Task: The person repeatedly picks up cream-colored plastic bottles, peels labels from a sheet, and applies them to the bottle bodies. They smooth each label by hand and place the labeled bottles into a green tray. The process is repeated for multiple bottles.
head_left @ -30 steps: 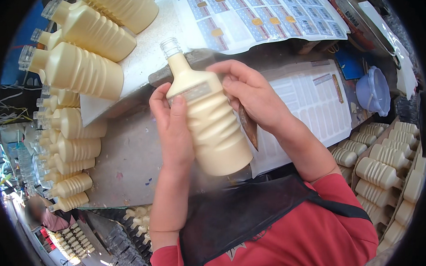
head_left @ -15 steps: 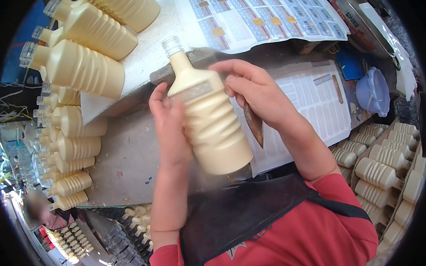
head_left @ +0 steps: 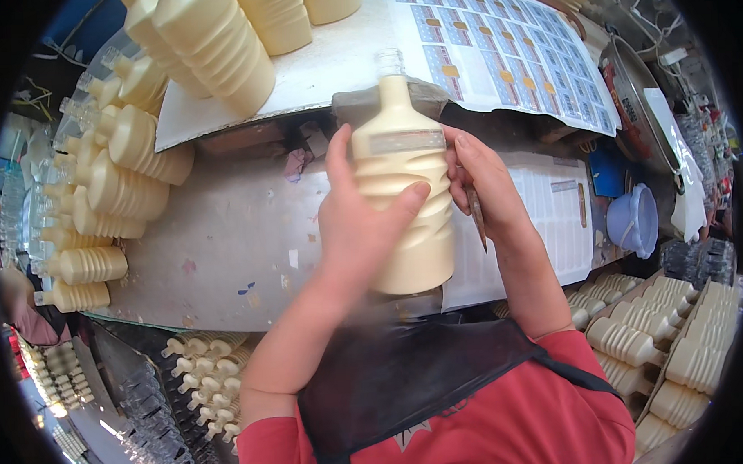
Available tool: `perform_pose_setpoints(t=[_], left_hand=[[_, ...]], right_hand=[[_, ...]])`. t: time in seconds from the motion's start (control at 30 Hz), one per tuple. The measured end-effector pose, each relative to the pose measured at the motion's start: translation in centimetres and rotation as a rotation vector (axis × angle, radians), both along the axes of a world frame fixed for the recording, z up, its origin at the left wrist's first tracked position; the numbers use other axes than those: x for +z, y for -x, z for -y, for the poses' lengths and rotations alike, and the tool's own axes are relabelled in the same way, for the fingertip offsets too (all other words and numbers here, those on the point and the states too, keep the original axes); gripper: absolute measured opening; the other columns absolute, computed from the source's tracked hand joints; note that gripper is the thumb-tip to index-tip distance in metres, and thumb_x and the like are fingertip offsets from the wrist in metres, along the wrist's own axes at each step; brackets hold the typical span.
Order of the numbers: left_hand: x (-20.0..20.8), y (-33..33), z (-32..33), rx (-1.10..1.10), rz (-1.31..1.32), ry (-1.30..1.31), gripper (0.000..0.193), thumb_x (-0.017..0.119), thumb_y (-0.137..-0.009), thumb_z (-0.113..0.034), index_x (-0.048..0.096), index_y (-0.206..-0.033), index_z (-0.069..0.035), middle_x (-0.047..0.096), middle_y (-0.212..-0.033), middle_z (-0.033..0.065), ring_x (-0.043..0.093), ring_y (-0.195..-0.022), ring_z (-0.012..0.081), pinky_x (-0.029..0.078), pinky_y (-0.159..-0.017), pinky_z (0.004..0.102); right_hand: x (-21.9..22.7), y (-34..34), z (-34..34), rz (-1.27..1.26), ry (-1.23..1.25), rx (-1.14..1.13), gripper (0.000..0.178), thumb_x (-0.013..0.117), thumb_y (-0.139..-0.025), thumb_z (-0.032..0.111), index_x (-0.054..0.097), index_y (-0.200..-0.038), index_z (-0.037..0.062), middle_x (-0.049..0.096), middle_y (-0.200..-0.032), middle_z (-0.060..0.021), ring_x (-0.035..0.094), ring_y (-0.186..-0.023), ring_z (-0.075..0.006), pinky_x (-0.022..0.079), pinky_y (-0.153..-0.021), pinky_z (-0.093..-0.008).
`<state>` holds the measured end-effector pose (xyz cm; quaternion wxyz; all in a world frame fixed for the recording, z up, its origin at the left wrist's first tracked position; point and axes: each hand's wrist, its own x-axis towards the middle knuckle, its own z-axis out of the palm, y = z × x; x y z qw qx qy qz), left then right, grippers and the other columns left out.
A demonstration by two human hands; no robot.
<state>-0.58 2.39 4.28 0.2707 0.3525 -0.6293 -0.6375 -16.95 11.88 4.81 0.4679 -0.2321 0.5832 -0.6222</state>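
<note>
A cream ribbed bottle (head_left: 413,259) with a clear threaded neck stands out in front of me, its neck pointing away. Across its shoulder sits a narrow grey-and-red label strip (head_left: 401,142). My left hand (head_left: 363,220) wraps the bottle's left side, thumb lying over the ribs. My right hand (head_left: 486,175) grips a brown pointed blade-like tool (head_left: 476,216), tip toward me. Its bent fingers touch the bottle's right edge beside the strip's end. A grey pad (head_left: 428,97) lies behind the bottle's neck.
Cream bottles (head_left: 218,49) stand on the white shelf, with more stacked bottles (head_left: 139,142) at left. Printed sticker sheets (head_left: 504,51) cover the shelf's right; a mostly peeled sheet (head_left: 543,226) lies below. A blue bucket (head_left: 633,223) and crated bottles (head_left: 629,342) are at right.
The bottle has turned more upright in view, and the view has shifted. My left thumb now lies across the bottle's front; my right fingers have come to its edge by the strip.
</note>
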Motion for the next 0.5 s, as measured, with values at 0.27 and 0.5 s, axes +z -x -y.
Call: perform_pose_setpoints(t=[0.27, 0.5], left_hand=[[-1.4, -0.2, 0.7, -0.035, -0.079, -0.064, 0.097, 0.082, -0.084, -0.026, 0.022, -0.157, -0.005, 0.06, -0.135, 0.026, 0.065, -0.119, 0.0319, 0.053, -0.1, 0.0403], [-0.1, 0.8, 2.2, -0.029, -0.269, -0.31, 0.048, 0.05, -0.108, -0.033, 0.04, -0.147, -0.005, 0.06, -0.13, 0.0138, 0.062, -0.114, 0.0195, 0.052, -0.098, 0.0346]], right_hand=[[0.2, -0.1, 0.1, -0.155, -0.065, -0.008, 0.043, 0.053, -0.106, 0.031, 0.059, -0.138, 0.0014, 0.064, -0.104, 0.0014, 0.049, -0.081, -0.0036, 0.042, -0.071, -0.02], [0.8, 0.0, 1.3, -0.252, -0.054, -0.049, 0.043, 0.054, -0.106, 0.033, 0.062, -0.136, 0.0017, 0.058, -0.085, 0.0051, 0.045, -0.067, -0.0015, 0.038, -0.061, -0.0173]])
